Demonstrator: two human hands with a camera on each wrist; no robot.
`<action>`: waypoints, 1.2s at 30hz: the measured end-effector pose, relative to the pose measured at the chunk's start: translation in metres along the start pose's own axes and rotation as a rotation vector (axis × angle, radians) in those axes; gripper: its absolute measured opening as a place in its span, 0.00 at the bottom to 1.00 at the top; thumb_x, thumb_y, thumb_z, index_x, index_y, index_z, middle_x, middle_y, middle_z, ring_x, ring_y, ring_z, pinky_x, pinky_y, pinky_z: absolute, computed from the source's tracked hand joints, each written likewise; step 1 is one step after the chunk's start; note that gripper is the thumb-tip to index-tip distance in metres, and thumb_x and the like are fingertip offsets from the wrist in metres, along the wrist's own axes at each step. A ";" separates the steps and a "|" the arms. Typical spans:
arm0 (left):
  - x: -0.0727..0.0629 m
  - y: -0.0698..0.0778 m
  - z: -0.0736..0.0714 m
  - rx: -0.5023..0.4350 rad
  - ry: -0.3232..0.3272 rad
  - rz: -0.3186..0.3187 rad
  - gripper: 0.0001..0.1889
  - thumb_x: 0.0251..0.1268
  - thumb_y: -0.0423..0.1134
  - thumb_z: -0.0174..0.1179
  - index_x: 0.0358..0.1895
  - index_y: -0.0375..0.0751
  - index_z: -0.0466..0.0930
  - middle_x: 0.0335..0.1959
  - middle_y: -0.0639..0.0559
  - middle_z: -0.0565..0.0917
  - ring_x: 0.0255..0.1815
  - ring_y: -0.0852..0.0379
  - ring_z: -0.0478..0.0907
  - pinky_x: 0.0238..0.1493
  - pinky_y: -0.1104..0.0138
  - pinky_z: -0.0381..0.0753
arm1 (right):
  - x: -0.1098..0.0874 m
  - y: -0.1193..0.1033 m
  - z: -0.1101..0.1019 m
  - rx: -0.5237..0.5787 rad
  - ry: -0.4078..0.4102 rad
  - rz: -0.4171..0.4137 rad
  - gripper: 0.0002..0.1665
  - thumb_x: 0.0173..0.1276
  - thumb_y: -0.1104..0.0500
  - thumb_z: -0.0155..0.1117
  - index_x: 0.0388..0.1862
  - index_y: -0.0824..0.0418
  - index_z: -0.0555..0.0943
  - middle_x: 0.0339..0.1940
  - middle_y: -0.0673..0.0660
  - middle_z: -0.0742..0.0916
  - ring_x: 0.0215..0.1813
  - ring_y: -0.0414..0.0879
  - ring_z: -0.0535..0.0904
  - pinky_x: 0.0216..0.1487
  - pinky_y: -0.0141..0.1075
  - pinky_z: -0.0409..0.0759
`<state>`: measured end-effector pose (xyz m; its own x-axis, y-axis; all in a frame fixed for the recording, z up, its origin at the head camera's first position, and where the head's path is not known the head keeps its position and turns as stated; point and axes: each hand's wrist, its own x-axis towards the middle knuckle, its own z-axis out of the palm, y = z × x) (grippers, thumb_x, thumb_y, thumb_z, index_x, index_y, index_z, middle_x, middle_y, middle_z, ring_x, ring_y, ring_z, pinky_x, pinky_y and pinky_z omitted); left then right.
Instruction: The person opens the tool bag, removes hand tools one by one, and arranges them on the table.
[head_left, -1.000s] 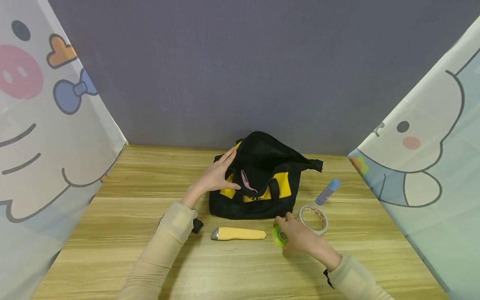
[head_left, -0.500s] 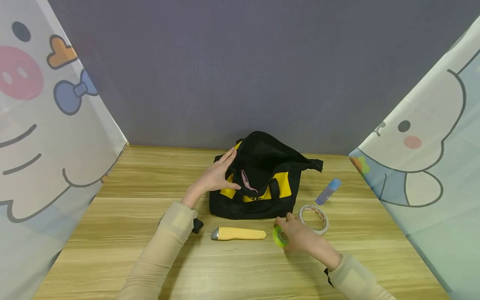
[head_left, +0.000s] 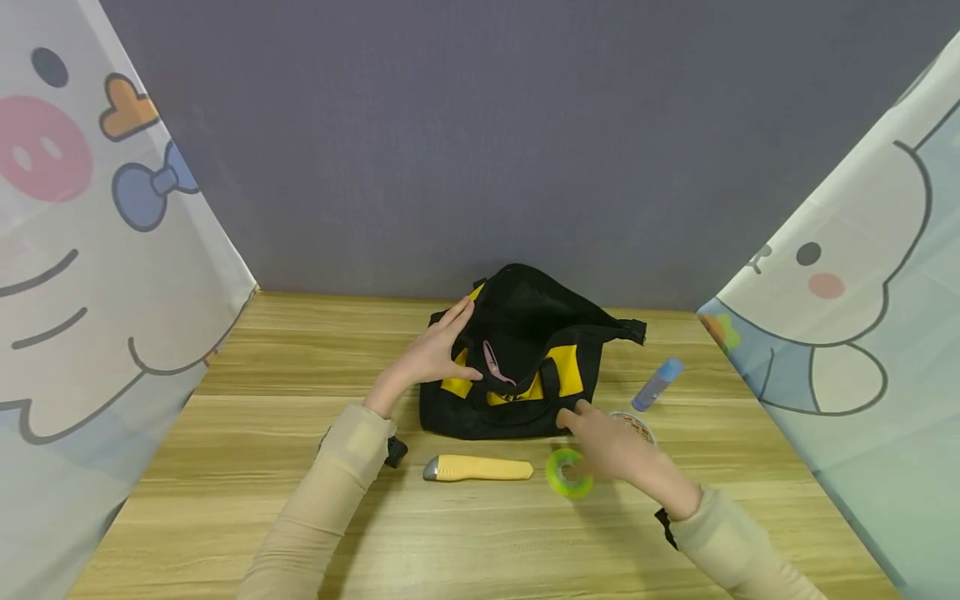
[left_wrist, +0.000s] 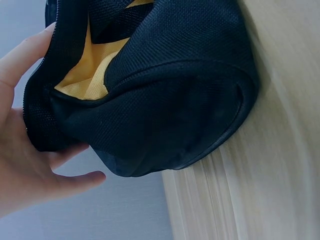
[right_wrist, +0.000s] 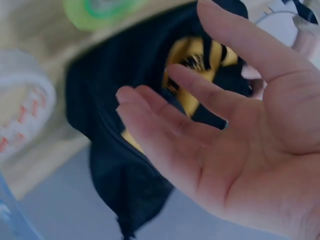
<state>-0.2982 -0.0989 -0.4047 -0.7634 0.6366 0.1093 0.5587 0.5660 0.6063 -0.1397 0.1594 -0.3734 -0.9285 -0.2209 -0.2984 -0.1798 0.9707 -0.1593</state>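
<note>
My left hand [head_left: 429,354] rests at the left of the unzipped black and yellow bag [head_left: 450,421]. In the left wrist view its straight fingers lie against the zipper edge [left_wrist: 37,122], with the thumb spread apart. Above the table, near the bag's lower right corner, my right hand [head_left: 618,446] hovers with nothing in it; the right wrist view shows its palm and loosely bent fingers. Just left of it lies a bright green tape roll [head_left: 557,483]. A white tape roll [right_wrist: 42,92] is partly hidden by the right hand in the head view. Something slim and pink [head_left: 492,360] shows inside the bag.
A yellow box cutter [head_left: 480,468] lies in front of the bag. To the bag's right is a blue-capped glue stick [head_left: 657,383]. A grey wall [head_left: 480,150] stands behind the wooden table [head_left: 300,333], with printed cloths at both sides.
My right hand has let go of the green tape roll and moved slightly right and up, now covering much of the white roll. The left hand and bag hold still.
</note>
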 end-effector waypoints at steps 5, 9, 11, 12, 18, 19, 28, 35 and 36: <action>0.001 0.000 0.001 0.017 0.003 0.003 0.62 0.53 0.51 0.75 0.81 0.44 0.36 0.84 0.48 0.37 0.82 0.38 0.49 0.75 0.39 0.60 | 0.003 -0.005 -0.024 -0.074 0.036 -0.042 0.29 0.55 0.58 0.79 0.55 0.58 0.78 0.52 0.61 0.81 0.32 0.47 0.77 0.27 0.35 0.76; 0.001 0.000 0.001 0.027 0.004 0.002 0.63 0.52 0.51 0.75 0.81 0.43 0.36 0.84 0.47 0.38 0.81 0.37 0.49 0.73 0.38 0.60 | 0.008 -0.008 -0.042 -0.112 0.096 -0.108 0.28 0.55 0.56 0.79 0.53 0.58 0.78 0.49 0.60 0.81 0.34 0.48 0.79 0.33 0.38 0.81; 0.001 0.000 0.001 0.026 0.003 0.002 0.63 0.52 0.51 0.75 0.81 0.43 0.36 0.84 0.47 0.38 0.81 0.37 0.49 0.73 0.37 0.60 | 0.012 -0.011 -0.050 -0.128 0.129 -0.144 0.28 0.54 0.55 0.79 0.52 0.57 0.78 0.48 0.60 0.82 0.35 0.49 0.79 0.35 0.40 0.82; 0.001 0.000 0.001 0.026 0.003 0.003 0.63 0.52 0.51 0.75 0.81 0.43 0.36 0.84 0.47 0.38 0.81 0.37 0.49 0.73 0.37 0.60 | 0.015 -0.012 -0.053 -0.131 0.141 -0.157 0.28 0.54 0.55 0.79 0.52 0.57 0.78 0.48 0.60 0.82 0.36 0.49 0.79 0.35 0.40 0.82; 0.000 0.002 0.001 0.044 0.005 0.005 0.62 0.53 0.51 0.75 0.81 0.43 0.36 0.84 0.46 0.38 0.81 0.36 0.50 0.73 0.37 0.60 | 0.033 -0.023 -0.069 -0.137 0.172 -0.182 0.29 0.57 0.53 0.78 0.55 0.57 0.78 0.51 0.60 0.82 0.39 0.50 0.81 0.36 0.41 0.83; 0.000 0.002 0.001 0.042 0.004 0.005 0.62 0.53 0.51 0.75 0.81 0.43 0.36 0.84 0.46 0.38 0.81 0.36 0.50 0.73 0.37 0.60 | 0.037 -0.026 -0.071 -0.133 0.167 -0.177 0.29 0.57 0.53 0.78 0.56 0.57 0.78 0.52 0.60 0.82 0.40 0.51 0.82 0.37 0.41 0.84; 0.000 0.002 0.002 0.071 -0.003 -0.015 0.62 0.54 0.53 0.74 0.81 0.44 0.36 0.84 0.47 0.38 0.80 0.36 0.53 0.68 0.40 0.70 | 0.072 -0.042 -0.077 -0.095 0.116 -0.135 0.31 0.59 0.52 0.76 0.60 0.54 0.77 0.60 0.61 0.80 0.48 0.53 0.82 0.45 0.46 0.85; 0.000 0.001 0.004 0.071 0.006 0.002 0.62 0.53 0.52 0.74 0.81 0.43 0.37 0.84 0.47 0.38 0.80 0.36 0.52 0.72 0.39 0.63 | 0.103 -0.046 -0.073 -0.070 0.087 -0.107 0.31 0.61 0.52 0.75 0.62 0.56 0.76 0.64 0.63 0.78 0.54 0.56 0.81 0.51 0.48 0.85; 0.000 0.000 0.004 0.071 0.005 0.003 0.62 0.53 0.52 0.74 0.81 0.43 0.37 0.84 0.47 0.38 0.81 0.36 0.51 0.73 0.39 0.62 | 0.107 -0.046 -0.072 -0.067 0.079 -0.100 0.31 0.61 0.52 0.75 0.62 0.56 0.76 0.64 0.63 0.78 0.54 0.56 0.81 0.52 0.48 0.85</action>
<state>-0.2968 -0.0965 -0.4074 -0.7635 0.6355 0.1150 0.5823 0.6003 0.5482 -0.2544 0.0979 -0.3302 -0.9272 -0.3112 -0.2083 -0.2914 0.9490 -0.1207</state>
